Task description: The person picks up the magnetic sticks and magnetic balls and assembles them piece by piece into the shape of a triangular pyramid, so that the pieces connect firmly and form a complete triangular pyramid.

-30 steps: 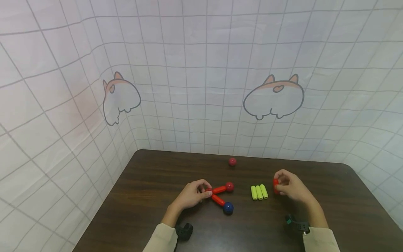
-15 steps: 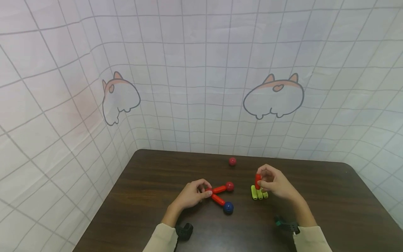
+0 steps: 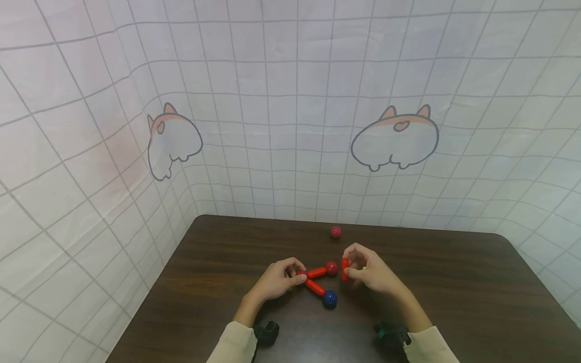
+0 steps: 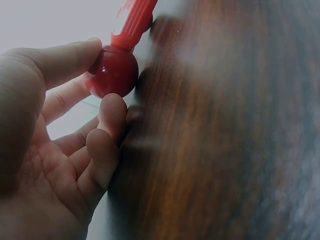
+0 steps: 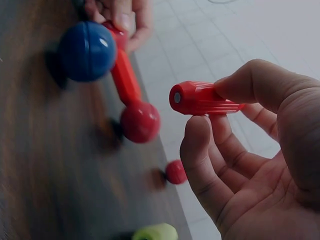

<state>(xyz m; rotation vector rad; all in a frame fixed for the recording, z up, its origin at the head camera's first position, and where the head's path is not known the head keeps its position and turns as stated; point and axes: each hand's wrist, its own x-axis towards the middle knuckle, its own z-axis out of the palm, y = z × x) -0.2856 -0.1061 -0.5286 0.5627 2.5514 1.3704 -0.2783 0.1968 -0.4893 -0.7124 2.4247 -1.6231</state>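
Observation:
My left hand [image 3: 280, 280] pinches a red ball [image 4: 114, 71] between thumb and fingers, low over the table. Two red toy rods, a far one [image 3: 316, 273] and a near one [image 3: 315, 288], spread from that ball in a V. The far rod ends in another red ball [image 3: 332, 267], the near rod in a larger blue ball [image 3: 330, 299]. Between thumb and fingertips, my right hand [image 3: 369, 272] holds a separate red rod [image 5: 205, 97] with a small metal disc in its end. In the head view it stands roughly upright, just right of the V's balls.
A loose red ball [image 3: 335, 232] lies near the back edge of the dark wooden table [image 3: 245, 237]. A yellow-green rod [image 5: 156, 232] shows at the bottom of the right wrist view; my right hand mostly hides the yellow-green rods from the head view. Behind hangs a checked cloth [image 3: 290, 126].
My right hand has carried the red rod leftward, past the yellow-green rods, to beside the V's balls. My left hand and the joined pieces have stayed put.

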